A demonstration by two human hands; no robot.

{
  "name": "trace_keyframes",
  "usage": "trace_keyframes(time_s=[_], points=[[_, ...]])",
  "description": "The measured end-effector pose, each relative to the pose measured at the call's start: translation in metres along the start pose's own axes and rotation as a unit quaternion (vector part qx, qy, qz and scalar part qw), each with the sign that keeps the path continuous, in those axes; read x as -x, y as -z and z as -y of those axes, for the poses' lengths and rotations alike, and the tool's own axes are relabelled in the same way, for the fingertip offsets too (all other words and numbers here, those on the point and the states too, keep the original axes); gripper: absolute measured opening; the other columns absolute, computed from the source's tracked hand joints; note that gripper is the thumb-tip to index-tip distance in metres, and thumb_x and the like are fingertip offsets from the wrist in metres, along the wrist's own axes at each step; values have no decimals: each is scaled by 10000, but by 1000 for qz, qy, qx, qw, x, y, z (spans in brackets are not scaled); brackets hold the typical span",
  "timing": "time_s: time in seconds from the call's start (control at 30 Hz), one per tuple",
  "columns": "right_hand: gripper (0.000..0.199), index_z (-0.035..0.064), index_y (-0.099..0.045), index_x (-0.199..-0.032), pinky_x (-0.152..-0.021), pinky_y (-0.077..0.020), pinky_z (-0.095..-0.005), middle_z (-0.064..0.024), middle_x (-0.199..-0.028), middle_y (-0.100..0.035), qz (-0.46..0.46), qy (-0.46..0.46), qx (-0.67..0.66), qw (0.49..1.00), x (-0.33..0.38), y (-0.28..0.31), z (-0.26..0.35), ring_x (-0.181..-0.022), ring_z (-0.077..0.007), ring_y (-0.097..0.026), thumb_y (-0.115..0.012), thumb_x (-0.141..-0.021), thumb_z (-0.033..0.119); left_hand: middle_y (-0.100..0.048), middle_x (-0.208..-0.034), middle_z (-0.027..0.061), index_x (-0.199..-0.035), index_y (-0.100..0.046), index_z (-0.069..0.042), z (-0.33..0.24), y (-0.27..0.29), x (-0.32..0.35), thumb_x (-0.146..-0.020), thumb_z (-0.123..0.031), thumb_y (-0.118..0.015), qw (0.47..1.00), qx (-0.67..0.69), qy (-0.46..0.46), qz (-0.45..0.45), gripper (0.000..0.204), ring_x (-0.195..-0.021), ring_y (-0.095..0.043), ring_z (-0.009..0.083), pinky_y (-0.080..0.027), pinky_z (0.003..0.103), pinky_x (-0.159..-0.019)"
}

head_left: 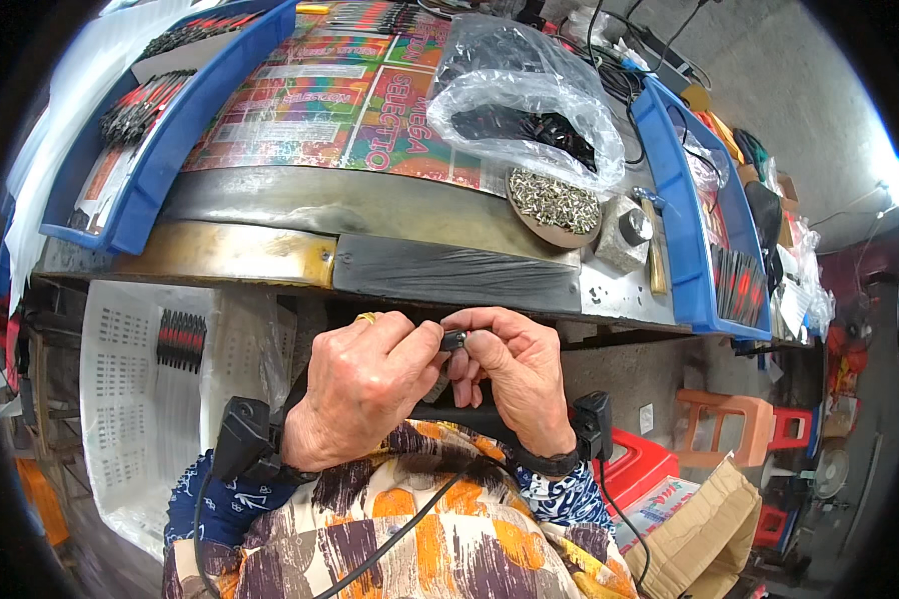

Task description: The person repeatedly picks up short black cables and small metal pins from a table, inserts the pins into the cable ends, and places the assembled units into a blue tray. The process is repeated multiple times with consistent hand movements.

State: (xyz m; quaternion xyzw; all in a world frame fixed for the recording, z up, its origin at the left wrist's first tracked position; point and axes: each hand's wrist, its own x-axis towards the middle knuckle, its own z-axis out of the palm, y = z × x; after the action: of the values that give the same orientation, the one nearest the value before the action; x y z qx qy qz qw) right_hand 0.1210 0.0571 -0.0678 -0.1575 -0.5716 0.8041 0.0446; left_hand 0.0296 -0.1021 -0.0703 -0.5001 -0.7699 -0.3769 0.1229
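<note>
Both hands meet in front of the workbench's near edge. My left hand (365,374), with a ring on one finger, pinches one end of a small black piece (453,340). The thumb and fingers of my right hand (514,369) close on its other end, where a little metallic spot shows. Fingers cover most of the piece, so its exact kind cannot be made out. Beyond my right hand, a round bowl (567,240) heaped with small silvery metal parts (554,203) rests on the bench. Beside it sits a metal block (624,238) with a dark round top.
A hammer (656,250) lies by the right blue tray (689,270). Another blue tray (140,225) holds red-and-black tools at left. An open plastic bag (519,60) contains black pieces. Below the bench stand a white basket (120,399), a red stool (639,459) and a cardboard box (709,529).
</note>
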Motion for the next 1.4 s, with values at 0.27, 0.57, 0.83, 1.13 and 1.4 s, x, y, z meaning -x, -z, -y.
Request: trace_keyframes(time_s=[0.27,0.57,0.83,1.13,1.4], points=[[168,-27,-651,-1029,-455,-399,-177,-43,-684,-646,-20,3,41,999,1,-5,0,-508,-68,-558,-634,-953,121,-599,-711,88,-915,-671,3,-2,-3,1,-656,-8,-750,1000,-10,-19,-11,271,-593,-609,246,-490,347,-528],[118,-31,-639,-997,-473,-419,-183,-23,-694,-618,-28,33,36,998,1,-4,-5,-513,-34,-519,-623,-960,79,-601,-709,92,-907,-671,12,0,-5,0,-675,-8,-740,1000,-10,-28,-4,243,-595,-615,247,-493,347,-529],[154,-20,-641,-1003,-451,-403,-180,-28,-683,-627,-53,77,28,995,-1,-5,-17,-515,-47,-535,-644,-959,128,-538,-702,54,-920,-648,-45,2,-12,-2,-757,-96,-709,999,-20,-31,-30,181,-588,-584,228,-483,349,-524],[267,-15,-639,-1070,-459,-411,-173,-21,-711,-623,-21,79,-13,997,-7,4,-14,-518,-44,-539,-591,-1003,239,-577,-713,83,-914,-654,-42,5,-7,-9,-712,-51,-750,999,33,0,-10,224,-611,-605,262,-495,355,-544],[181,-16,-641,-1011,-456,-410,-176,-28,-694,-630,-15,42,47,998,-5,5,-7,-513,-54,-554,-618,-978,160,-577,-711,74,-884,-651,-55,5,-8,-10,-729,-66,-739,999,32,-3,3,179,-627,-619,263,-502,358,-548]])
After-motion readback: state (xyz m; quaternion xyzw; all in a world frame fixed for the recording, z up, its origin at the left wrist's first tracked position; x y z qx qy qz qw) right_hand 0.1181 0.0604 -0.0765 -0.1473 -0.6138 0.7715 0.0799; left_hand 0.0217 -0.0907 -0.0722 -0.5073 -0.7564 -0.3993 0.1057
